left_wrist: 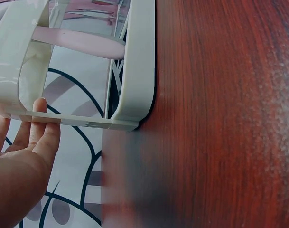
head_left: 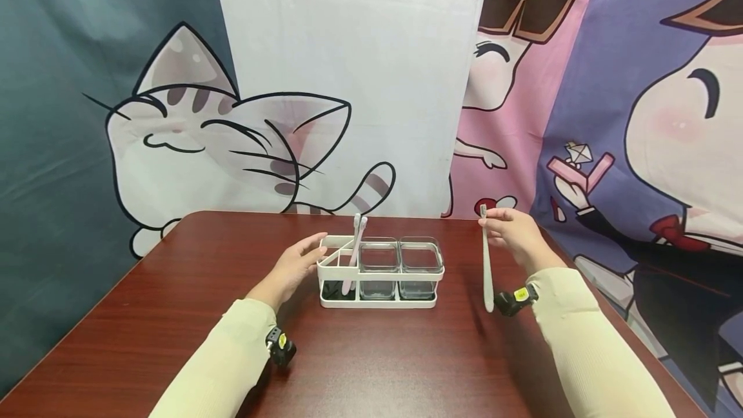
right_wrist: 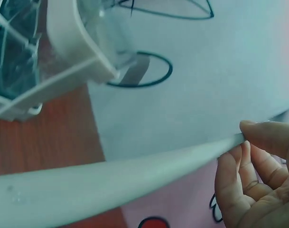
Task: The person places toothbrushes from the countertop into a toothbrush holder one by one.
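now toothbrush (head_left: 486,263) hangs from right hand (head_left: 511,232).

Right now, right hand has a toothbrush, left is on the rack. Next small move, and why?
Probably carry the toothbrush left, over the rack's left slot. The right hand pinches it near the top, hanging roughly upright, off to the rack's right. That slot already holds a pink toothbrush; the two clear cups fill the rest. The left hand rests against the rack's left end.
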### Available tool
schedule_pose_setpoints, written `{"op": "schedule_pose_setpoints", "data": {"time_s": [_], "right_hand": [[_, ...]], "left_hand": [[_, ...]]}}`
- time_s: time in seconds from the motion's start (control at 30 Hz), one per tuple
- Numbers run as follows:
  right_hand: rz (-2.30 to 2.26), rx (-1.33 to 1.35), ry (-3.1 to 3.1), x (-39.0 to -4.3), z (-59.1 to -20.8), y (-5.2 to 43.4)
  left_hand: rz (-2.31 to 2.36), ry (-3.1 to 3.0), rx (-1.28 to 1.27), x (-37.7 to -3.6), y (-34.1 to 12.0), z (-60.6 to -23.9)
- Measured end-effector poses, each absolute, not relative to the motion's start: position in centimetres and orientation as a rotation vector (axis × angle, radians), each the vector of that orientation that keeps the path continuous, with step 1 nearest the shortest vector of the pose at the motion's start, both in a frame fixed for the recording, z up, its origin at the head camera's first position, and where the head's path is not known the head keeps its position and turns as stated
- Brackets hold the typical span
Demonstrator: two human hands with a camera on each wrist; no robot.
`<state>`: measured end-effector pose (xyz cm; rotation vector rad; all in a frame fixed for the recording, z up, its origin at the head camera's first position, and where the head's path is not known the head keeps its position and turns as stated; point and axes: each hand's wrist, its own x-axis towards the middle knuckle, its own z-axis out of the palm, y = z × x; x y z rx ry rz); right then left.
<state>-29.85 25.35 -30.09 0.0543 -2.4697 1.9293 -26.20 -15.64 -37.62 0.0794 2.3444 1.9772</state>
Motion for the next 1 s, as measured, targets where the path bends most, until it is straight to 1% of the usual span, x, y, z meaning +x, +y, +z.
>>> {"op": "schedule_pose_setpoints", "data": {"time_s": [0.23,0.47,0.7,0.9,1.0], "right_hand": [[2.093,0.155,-2.305,-28.8,-28.5,24.0],[2.367,0.172,-1.985,-27.5,-27.2,22.5],[2.432,0.109,-1.797,-26.5,-26.7,20.7],[2.494,0.018,-1.602,-26.3,-26.5,19.0],[2.509,0.014,-1.519,-26.1,-26.5,18.0]], "left_hand": [[1.982,2.355,0.066,-26.2,-15.6,-37.7],[2.007,2.335,0.071,-26.3,-15.5,-37.8],[2.012,2.319,0.081,-26.3,-15.3,-37.7],[1.998,2.338,0.075,-26.4,-15.3,-37.8],[1.986,2.352,0.071,-26.4,-15.4,-37.9]]}}
